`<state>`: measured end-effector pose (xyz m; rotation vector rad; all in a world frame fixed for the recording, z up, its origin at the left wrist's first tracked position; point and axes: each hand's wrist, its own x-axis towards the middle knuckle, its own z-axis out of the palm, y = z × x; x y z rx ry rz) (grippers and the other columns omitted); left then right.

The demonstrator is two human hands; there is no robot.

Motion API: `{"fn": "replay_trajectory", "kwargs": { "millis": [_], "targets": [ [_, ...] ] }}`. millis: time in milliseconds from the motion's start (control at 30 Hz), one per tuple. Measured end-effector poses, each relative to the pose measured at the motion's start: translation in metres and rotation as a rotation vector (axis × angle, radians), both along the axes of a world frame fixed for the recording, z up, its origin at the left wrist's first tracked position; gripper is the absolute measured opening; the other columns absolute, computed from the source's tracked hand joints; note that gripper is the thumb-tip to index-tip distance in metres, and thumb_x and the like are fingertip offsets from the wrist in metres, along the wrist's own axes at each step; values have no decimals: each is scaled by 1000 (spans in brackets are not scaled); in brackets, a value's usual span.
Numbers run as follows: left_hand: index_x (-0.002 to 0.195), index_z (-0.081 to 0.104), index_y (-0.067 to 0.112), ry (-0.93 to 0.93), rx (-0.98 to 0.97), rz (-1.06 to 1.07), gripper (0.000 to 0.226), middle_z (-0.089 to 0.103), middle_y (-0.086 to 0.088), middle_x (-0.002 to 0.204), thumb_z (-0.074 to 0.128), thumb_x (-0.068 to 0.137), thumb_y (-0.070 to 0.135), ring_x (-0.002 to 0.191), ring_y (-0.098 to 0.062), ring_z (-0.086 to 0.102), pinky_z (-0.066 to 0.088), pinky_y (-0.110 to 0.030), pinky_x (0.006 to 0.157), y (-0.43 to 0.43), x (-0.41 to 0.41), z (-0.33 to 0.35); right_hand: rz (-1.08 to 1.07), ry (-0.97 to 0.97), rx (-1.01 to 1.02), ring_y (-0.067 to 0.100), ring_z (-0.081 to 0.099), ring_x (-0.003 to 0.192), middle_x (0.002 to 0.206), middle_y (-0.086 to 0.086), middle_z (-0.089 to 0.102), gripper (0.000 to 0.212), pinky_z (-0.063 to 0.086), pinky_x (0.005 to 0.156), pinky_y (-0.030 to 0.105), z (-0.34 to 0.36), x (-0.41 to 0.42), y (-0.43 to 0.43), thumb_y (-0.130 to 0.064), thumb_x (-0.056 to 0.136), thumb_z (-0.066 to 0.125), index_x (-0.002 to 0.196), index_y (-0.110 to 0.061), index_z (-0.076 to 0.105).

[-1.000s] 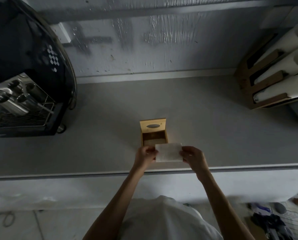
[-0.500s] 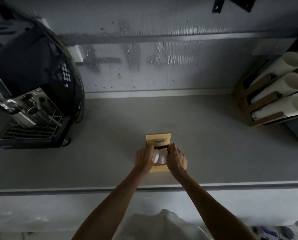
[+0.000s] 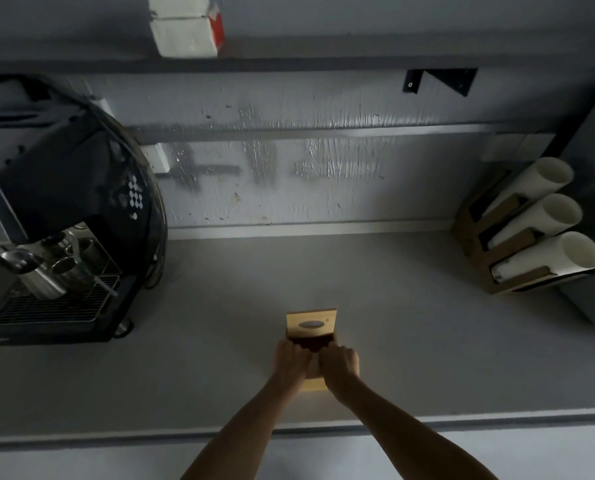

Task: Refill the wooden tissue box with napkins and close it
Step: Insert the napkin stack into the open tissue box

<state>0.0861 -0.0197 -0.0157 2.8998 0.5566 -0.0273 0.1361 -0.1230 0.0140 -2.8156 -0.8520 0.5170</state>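
Both hands, left (image 3: 291, 363) and right (image 3: 339, 363), pressing into open box (image 3: 312, 384) near desk (image 3: 220, 375) front edge; grips curled, napkins hidden, probably soft. Lid (image 3: 311, 323) up, light wood; pinch top edge.

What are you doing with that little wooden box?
A person has both hands down in the open top of a wooden tissue box on the grey counter. The left hand and right hand sit side by side over the opening and hide whatever is inside. The box's lid, with its oval slot, stands up behind the hands, so the box is not closed yet. A coffee machine stands off to the left.
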Motion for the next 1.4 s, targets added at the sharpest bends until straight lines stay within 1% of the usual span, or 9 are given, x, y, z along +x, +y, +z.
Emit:
{"fn": "replay_trajectory", "kwargs": {
  "millis": [133, 233, 400, 667, 800, 900, 1000, 1167, 1400],
  "targets": [
    [55, 68, 18, 60, 6, 8, 16, 68, 3, 59, 82, 59, 24, 63, -17, 68, 49, -23, 55, -10, -10, -7, -53, 40, 130, 28, 60, 98, 110, 12, 61, 26, 46, 82, 36, -6, -7, -3, -13, 97, 41, 120, -7, 51],
    [83, 73, 22, 129, 57, 9, 32, 72, -7, 91, 84, 53, 27, 95, -28, 66, 53, -33, 62, -21, -24, -4, -119, 14, 195, 20, 53, 101, 122, 4, 53, 50, 49, 86, 31, -12, -12, -13, -20, 92, 51, 138, -19, 33],
    [127, 51, 35, 137, -81, 94, 50, 15, -8, 159, 55, 77, 28, 145, -37, 13, 18, -72, 104, -42, -37, 13, -2, -101, 158, 24, 44, 113, 153, 1, 25, 67, 48, 89, 35, -20, -26, -30, -18, 87, 63, 143, -33, 28],
    [147, 20, 21, 215, -79, 228, 73, -2, -13, 160, 55, 83, 24, 145, -38, -11, 1, -74, 107, -29, -56, 3, 40, -123, -101, 35, 4, 146, 162, 8, -2, 38, 32, 110, 43, -3, -14, -37, -11, 90, 59, 125, -27, 58],
    [134, 35, 28, 90, -348, 250, 54, 8, -7, 154, 57, 85, 31, 144, -37, 0, 23, -68, 106, -30, -47, 9, 65, -74, 105, 27, 17, 139, 157, -1, 13, 36, 41, 105, 38, -8, -22, -29, -8, 87, 59, 117, -26, 61],
    [129, 40, 28, 171, -417, 297, 47, 7, -4, 152, 57, 86, 36, 144, -39, -8, 16, -71, 108, -26, -41, 11, 47, -87, 81, 31, 12, 141, 158, -1, 11, 35, 43, 105, 40, -10, -23, -27, -7, 87, 57, 117, -26, 60],
    [121, 53, 25, 297, -458, 327, 34, 30, -8, 143, 56, 87, 22, 136, -38, 20, 31, -63, 103, -20, -39, 17, -3, -33, -28, 44, 3, 143, 157, 10, 12, 30, 40, 107, 48, -14, -25, -25, -12, 92, 53, 115, -28, 63],
    [116, 59, 19, 360, -529, 313, 32, 57, -9, 125, 52, 84, 21, 117, -31, 52, 47, -51, 95, -14, -31, 3, -29, 117, -40, 34, 34, 125, 133, 11, 46, 31, 39, 86, 35, -17, -20, -17, -13, 90, 52, 109, -32, 67],
    [117, 58, 15, 367, -422, 279, 27, 62, -10, 116, 48, 92, 15, 105, -28, 60, 51, -42, 89, -11, -36, 26, -67, -54, -221, 45, 14, 142, 147, 15, 30, 27, 46, 100, 42, -9, -13, -24, -19, 91, 58, 117, -20, 60]
  ]
}}
